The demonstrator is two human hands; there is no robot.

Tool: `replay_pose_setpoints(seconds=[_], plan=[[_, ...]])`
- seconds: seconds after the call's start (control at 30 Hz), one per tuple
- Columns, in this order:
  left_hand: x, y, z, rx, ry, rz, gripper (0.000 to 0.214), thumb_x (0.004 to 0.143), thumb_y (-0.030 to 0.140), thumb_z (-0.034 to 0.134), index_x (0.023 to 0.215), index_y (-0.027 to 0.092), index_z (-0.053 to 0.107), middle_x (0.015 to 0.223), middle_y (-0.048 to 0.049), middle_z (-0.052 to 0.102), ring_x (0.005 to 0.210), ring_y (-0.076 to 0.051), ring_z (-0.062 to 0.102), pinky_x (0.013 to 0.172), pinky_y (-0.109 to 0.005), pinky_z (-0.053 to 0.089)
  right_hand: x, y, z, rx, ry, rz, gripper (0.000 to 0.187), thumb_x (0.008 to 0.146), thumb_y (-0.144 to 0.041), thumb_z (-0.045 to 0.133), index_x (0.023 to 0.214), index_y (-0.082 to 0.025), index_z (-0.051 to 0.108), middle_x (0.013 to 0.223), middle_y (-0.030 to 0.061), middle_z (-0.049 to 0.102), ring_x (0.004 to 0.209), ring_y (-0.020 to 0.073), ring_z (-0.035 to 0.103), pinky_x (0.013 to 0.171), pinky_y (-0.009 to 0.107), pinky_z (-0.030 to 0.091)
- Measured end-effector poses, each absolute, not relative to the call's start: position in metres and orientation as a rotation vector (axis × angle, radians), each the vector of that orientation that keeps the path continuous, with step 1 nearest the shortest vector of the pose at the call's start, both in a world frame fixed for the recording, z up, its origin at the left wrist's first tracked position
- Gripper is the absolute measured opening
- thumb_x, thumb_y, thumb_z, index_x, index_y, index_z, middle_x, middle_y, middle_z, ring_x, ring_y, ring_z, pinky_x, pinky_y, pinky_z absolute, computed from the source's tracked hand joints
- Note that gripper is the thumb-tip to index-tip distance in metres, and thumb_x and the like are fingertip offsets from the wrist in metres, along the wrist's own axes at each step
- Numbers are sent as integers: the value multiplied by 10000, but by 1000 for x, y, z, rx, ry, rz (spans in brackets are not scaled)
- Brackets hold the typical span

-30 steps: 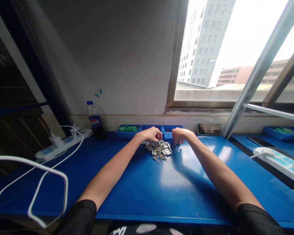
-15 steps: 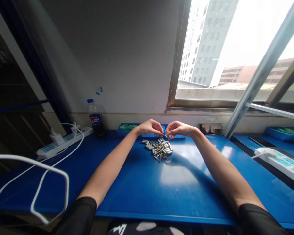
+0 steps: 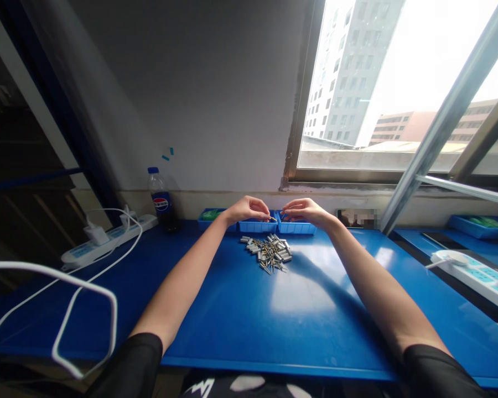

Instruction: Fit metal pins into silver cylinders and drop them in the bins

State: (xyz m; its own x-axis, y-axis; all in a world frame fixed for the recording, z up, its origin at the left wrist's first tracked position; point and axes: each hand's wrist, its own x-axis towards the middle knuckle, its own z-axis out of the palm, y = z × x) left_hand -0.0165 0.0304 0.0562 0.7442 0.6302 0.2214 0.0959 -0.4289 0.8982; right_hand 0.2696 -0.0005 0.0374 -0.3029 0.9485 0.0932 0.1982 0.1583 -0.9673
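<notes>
My left hand [image 3: 249, 208] pinches a small brass-coloured metal pin [image 3: 273, 219] over the middle blue bin [image 3: 257, 227]. Over the right blue bin [image 3: 297, 228] is my right hand [image 3: 302, 209], its fingertips closed together; what they hold is too small to make out. In front of the bins lies a loose pile of small metal parts [image 3: 269, 252], a mix of silver cylinders and thin brass-and-grey pins. A third blue bin [image 3: 206, 225], partly behind my left wrist, contains something green.
A cola bottle [image 3: 161, 202] stands against the wall, beside a white power strip [image 3: 83, 253] with looping white cables [image 3: 114, 309]. A phone [image 3: 357, 218] leans at the back. On the right are another power strip [image 3: 477, 273] and a blue tray [image 3: 477, 228].
My hands have come apart and moved back and slightly up, from above the pile to the bins. The left one still pinches a pin. The pile looks the same.
</notes>
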Motion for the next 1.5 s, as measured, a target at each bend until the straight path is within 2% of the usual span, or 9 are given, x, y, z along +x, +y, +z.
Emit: replay_pose_setpoints(seconds=[0.13,0.2,0.37,0.47,0.63,0.9,1.07,1.27,1.5], plan=[[-15,31,55,1942,587,680,382,703,360,897,934,89,758,903,-124,796,853,-187,754,788,-276,578,271,9,35,-1380,-1686,841,337,766,-357,868,1010,-140,784,861,97,807,746,213,768,661,280,634],[-15,31,55,1941,589,688,386,701,365,898,934,90,759,898,-123,796,847,-188,754,780,-275,579,269,10,36,-1416,-1676,765,335,800,-381,845,1020,-136,782,867,105,806,689,197,754,608,266,620],[-12,31,51,1875,522,769,436,633,366,932,911,81,754,896,-128,800,870,-215,768,860,-338,603,259,2,46,-1130,-1595,1117,478,904,-602,697,1003,-138,759,1026,139,804,668,136,716,626,226,595],[-8,33,48,1833,499,874,444,597,368,946,871,78,753,873,-125,801,887,-234,776,896,-364,608,255,-4,47,-1053,-1632,1350,551,884,-672,680,1013,-141,751,1004,138,803,736,163,739,681,249,604],[-4,33,47,1873,494,994,427,602,380,942,846,77,765,863,-119,800,860,-227,777,891,-356,615,250,-9,42,-1017,-1660,1510,595,853,-710,685,988,-135,757,994,148,801,799,196,757,700,269,603],[-2,34,48,1965,518,1040,383,634,378,918,835,86,773,869,-121,801,850,-226,776,859,-339,623,246,-11,44,-1002,-1720,1470,500,747,-607,837,915,-140,771,955,105,797,784,170,739,681,239,581],[-1,33,50,2036,504,1011,337,680,353,886,840,89,752,897,-136,800,857,-221,773,851,-327,614,245,-14,46,-1041,-1780,1401,467,722,-579,856,884,-149,771,927,79,789,765,150,722,678,227,565],[-9,30,55,2294,727,815,324,737,290,822,995,157,677,876,-73,797,816,-183,756,728,-253,570,250,-10,51,-1236,-1852,1193,397,794,-528,805,855,-138,760,887,100,794,747,159,731,654,227,562],[-5,30,46,2597,865,147,211,688,103,753,890,161,773,848,-51,785,762,-162,722,645,-195,506,274,10,42,-1581,-1746,764,268,804,-396,812,758,-140,746,770,98,784,662,198,738,563,249,581]])
